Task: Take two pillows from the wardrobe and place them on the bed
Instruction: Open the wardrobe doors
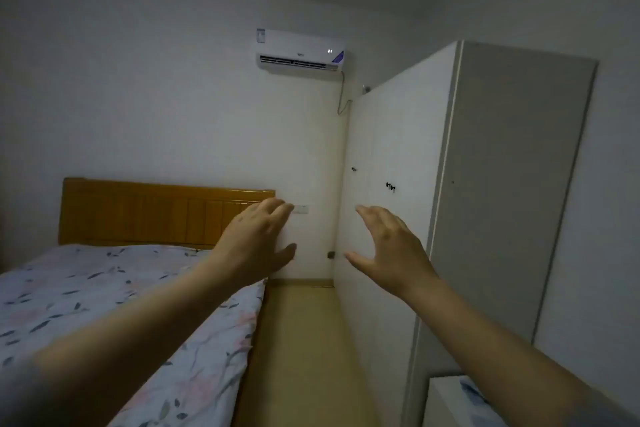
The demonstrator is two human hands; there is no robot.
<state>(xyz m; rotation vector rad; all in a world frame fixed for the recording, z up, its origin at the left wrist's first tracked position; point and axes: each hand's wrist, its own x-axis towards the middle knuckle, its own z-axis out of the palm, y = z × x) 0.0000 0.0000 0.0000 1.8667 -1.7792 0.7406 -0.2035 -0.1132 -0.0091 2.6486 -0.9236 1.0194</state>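
White walls [156, 97], wall-mounted air conditioner [301, 52], tan floor [298, 322], dim light

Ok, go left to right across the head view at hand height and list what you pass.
Bed → left hand → right hand → wardrobe's side panel. The wardrobe's doors are left out, since the right hand overlaps them.

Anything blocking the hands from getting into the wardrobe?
Yes: the tall white wardrobe has its doors closed, so no pillows show. The left hand and right hand are open in front of it, gripping nothing; the small dark knobs are untouched. The tan floor strip beside the floral-sheeted bed shows no obstacle.
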